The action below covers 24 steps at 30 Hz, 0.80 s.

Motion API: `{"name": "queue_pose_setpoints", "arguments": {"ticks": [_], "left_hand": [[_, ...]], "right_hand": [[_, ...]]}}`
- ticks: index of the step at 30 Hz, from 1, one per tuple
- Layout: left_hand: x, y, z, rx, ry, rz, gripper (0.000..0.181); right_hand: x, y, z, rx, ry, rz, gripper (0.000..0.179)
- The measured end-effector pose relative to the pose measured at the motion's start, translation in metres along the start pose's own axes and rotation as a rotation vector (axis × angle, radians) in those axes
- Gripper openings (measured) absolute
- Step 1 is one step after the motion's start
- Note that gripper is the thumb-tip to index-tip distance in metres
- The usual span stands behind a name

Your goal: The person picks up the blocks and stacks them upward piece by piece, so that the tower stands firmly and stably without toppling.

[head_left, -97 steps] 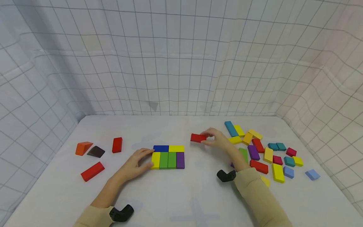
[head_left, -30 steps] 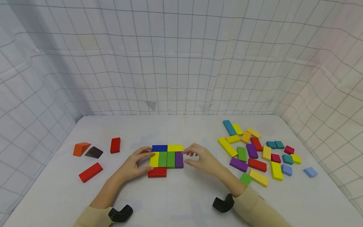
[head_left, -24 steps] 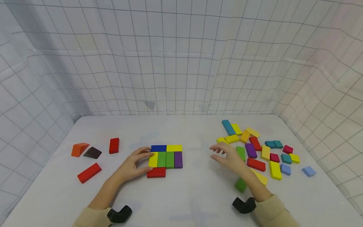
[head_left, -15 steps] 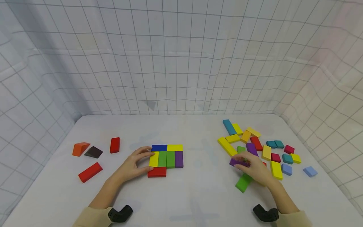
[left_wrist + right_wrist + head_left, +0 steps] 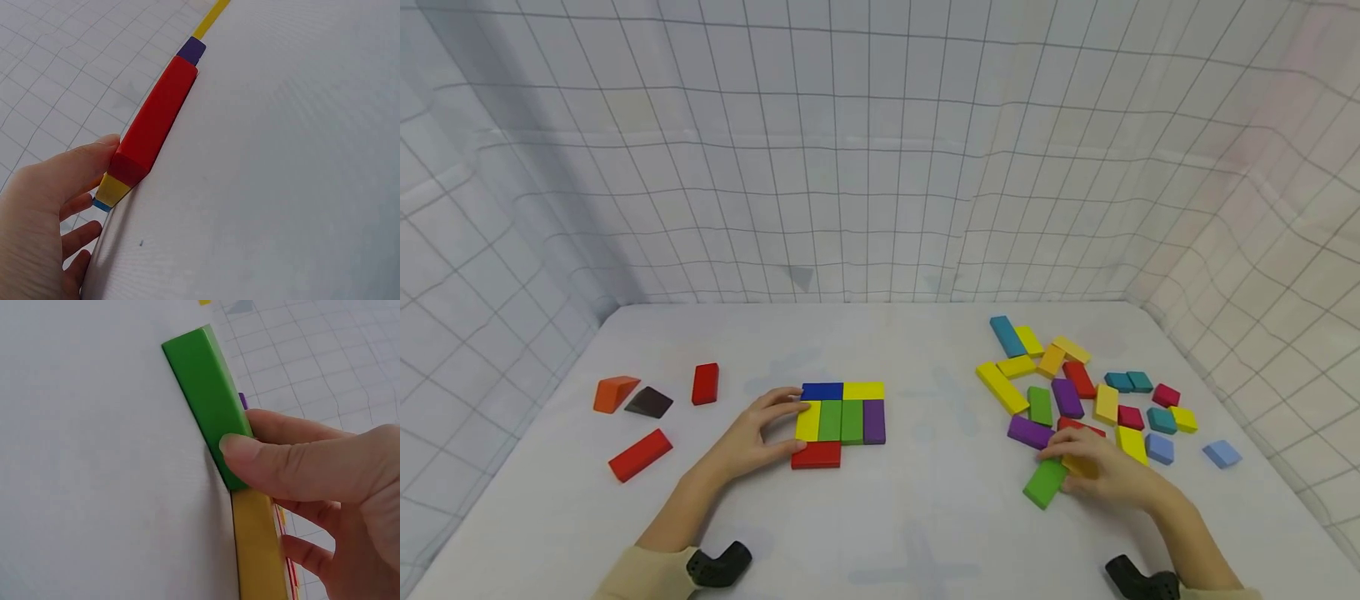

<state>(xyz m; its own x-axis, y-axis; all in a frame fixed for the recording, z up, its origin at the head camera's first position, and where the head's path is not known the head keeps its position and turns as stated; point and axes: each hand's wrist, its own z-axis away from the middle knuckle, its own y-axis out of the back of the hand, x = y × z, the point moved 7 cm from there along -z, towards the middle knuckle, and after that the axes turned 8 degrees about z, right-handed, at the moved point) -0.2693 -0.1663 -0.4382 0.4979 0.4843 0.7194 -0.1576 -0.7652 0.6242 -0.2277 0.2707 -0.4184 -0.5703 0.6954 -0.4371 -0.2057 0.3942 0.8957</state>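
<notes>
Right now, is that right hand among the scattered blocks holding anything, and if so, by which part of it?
Yes: the right hand pinches a green block by its end nearest the adjoining yellow block.

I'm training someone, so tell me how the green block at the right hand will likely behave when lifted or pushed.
The green block looks stiff: straight edges, no visible bend. Its flat faces and square corners suggest it would slide rather than roll. Its smooth-looking surface might slip in the grip of the right hand.
</notes>
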Motion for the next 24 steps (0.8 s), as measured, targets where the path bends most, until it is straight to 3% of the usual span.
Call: {"name": "queue_pose_setpoints", "arguments": {"ticks": [11,19,24], "left_hand": [[0.0,-0.001,0.001,0.001,-0.005,0.006,0.049],[0.001,-0.001,0.0,0.0,-0.016,0.015,0.048],[0.001,0.0,-0.001,-0.001,-0.012,0.012,0.049]], "right_hand": [[-0.012,-0.002,-0.011,0.12,0.061,0.048,0.031],[-0.052,-0.015,-0.056,0.198,0.093,-0.136,0.03],[-0.087,-0.039,-0.089,0.136,0.095,-0.194,0.029]]}}
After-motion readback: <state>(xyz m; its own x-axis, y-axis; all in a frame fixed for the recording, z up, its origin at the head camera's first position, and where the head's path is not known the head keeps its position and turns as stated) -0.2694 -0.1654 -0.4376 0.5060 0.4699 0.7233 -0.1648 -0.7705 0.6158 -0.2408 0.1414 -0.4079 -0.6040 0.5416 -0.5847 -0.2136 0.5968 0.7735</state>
